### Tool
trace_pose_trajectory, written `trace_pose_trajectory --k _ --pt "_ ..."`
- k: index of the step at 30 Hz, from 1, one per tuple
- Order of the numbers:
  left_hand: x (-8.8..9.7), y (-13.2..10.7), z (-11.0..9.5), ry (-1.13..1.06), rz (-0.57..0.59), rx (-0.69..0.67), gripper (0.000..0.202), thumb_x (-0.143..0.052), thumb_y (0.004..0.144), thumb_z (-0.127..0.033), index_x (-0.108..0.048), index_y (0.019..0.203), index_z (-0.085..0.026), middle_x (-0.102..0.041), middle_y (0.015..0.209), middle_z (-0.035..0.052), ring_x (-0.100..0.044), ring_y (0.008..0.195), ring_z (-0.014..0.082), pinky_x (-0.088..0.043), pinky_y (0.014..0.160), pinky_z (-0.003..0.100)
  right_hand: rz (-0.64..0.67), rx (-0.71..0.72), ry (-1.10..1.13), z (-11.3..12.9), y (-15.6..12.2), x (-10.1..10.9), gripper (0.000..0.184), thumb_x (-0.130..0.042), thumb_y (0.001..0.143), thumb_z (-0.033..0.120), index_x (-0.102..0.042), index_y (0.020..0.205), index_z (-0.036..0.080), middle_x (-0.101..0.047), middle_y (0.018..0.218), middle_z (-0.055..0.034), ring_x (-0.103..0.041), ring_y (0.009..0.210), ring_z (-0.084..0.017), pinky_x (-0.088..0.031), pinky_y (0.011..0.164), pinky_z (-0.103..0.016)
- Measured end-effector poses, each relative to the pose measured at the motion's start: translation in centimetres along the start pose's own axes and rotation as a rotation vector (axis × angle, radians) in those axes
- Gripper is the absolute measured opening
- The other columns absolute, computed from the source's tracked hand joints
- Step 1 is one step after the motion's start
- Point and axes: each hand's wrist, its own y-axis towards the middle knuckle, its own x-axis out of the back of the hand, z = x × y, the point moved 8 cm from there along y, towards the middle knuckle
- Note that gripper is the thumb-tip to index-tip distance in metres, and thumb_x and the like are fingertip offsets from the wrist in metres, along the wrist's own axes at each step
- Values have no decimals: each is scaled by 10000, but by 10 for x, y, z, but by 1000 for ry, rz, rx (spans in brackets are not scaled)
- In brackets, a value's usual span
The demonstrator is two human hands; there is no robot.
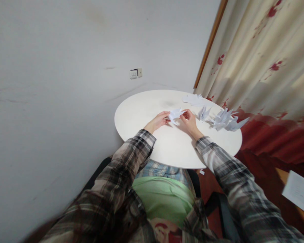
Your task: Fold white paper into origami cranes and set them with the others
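A white folded paper crane (175, 115) is held just above the round white table (142, 101), between my two hands. My left hand (160, 119) grips its left side, thumb and fingers closed on the paper. On the other side, my right hand (189, 119) pinches a pointed tip of the crane with bent fingers. Right of my right hand, a single folded paper crane (204, 113) stands on the table. Beyond it, several more paper cranes (223, 118) sit bunched near the right edge. Parts of my fingers are hidden behind the paper.
Flat white paper sheets (192, 99) lie at the table's far side. A wall with a socket (133, 74) is behind and left. A flowered curtain (268, 67) hangs at right. Lower right, a printed sheet (300, 192) rests on a wooden surface; a dark chair armrest (221, 212) is beside me.
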Motion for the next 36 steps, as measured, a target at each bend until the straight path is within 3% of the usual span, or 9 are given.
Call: trace_pose_trajectory --k 7,14,29,36 --pt "1 1 0 -6 -17 3 43 -636 899 -128 -606 868 -132 -627 730 -13 -561 641 62 -465 702 221 -2 -17 -26 -3 1 1 228 -651 759 440 -556 812 240 -651 768 -10 -616 722 -179 -488 701 -334" --pt "-1 1 1 -9 3 13 54 -597 920 -132 -590 867 -142 -630 746 -14 -560 652 59 -449 686 207 124 -58 -32 -6 -2 -10 241 -645 733 440 -605 790 209 -659 734 -5 -580 690 -165 -459 688 -322" --pt "1 3 1 -17 13 -12 78 -658 889 -167 -585 877 -143 -621 750 -26 -574 672 54 -445 695 203 220 -95 -15 -10 -5 -19 279 -628 721 476 -608 785 206 -649 704 -4 -560 658 -160 -458 658 -309" --pt "-1 2 1 -19 13 -4 91 -677 876 -163 -588 869 -146 -632 772 -12 -574 695 63 -458 711 207 180 -113 13 -13 -4 -16 239 -640 702 435 -593 777 213 -641 699 7 -570 666 -162 -476 666 -314"
